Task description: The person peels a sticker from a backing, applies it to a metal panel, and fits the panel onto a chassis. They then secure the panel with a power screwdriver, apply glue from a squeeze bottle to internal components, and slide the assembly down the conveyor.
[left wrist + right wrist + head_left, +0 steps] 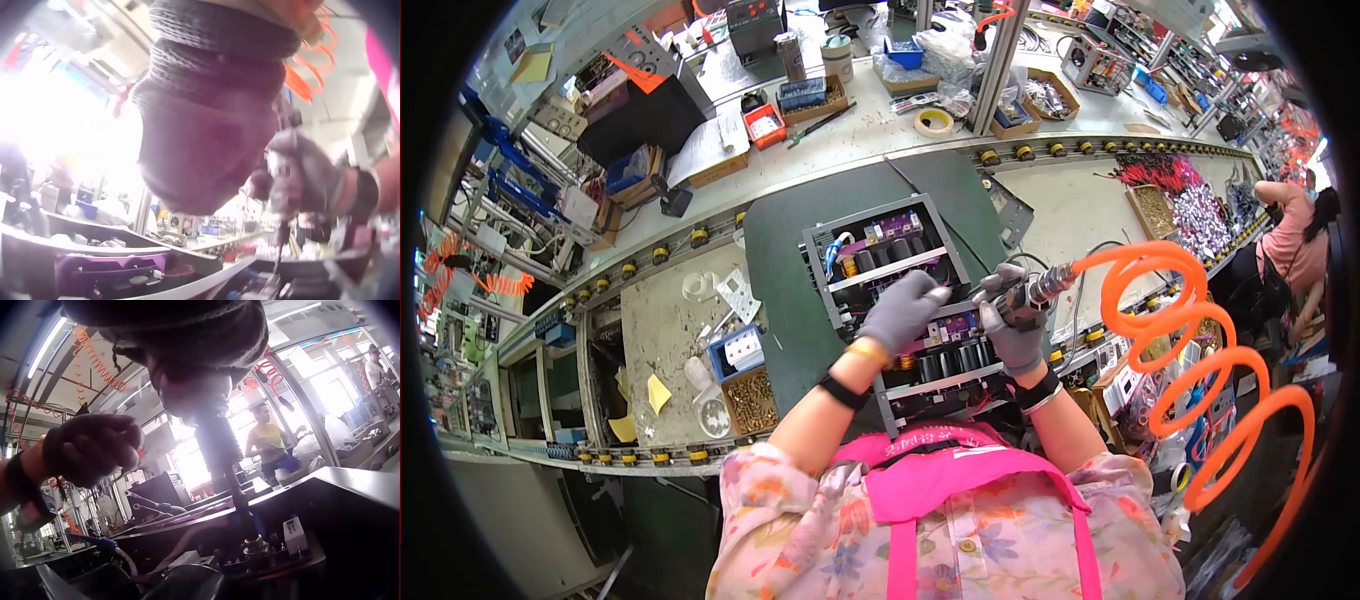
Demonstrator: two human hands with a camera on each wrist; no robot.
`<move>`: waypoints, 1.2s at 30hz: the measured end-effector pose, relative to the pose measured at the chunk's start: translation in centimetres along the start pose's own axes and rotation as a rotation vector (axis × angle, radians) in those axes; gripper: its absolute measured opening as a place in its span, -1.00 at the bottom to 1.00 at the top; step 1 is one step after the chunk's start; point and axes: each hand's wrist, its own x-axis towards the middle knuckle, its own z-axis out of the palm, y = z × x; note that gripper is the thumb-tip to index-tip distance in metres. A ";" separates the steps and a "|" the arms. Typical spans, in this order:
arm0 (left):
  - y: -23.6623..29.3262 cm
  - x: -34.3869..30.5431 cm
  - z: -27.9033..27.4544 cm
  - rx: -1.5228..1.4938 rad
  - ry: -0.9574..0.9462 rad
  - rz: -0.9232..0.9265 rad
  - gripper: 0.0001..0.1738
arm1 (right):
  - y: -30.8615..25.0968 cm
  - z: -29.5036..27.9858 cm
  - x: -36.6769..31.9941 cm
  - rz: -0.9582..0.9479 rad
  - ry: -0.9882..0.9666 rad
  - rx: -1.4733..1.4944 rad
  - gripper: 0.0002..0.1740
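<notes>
Two grey metal chassis lie one behind the other, the far chassis (885, 272) and the near chassis (945, 383), each with purple circuit boards and black cylindrical capacitors inside. My gloved right hand (1014, 338) grips a powered screwdriver (1030, 298) fed by an orange coiled hose (1142, 256). In the right wrist view the screwdriver bit (240, 503) points down at a metal fastener (255, 545) on a board, beside a white block component (294, 535). Above the chassis, my gloved left hand (902, 310) has curled fingers; no object shows in it.
A green mat (785, 290) lies beneath the chassis. To the left stand a box of brass-coloured fasteners (752, 400) and a blue-and-white tray (738, 350). Roller rails (1055, 150) run along the bench. Wire bundles (1150, 175) lie at the right, where another person (1290, 235) sits.
</notes>
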 end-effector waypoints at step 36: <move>-1.9 -14.0 3.5 -1.019 -0.201 -0.367 -0.78 | -8.0 2.5 -5.5 0.010 0.269 0.549 -0.49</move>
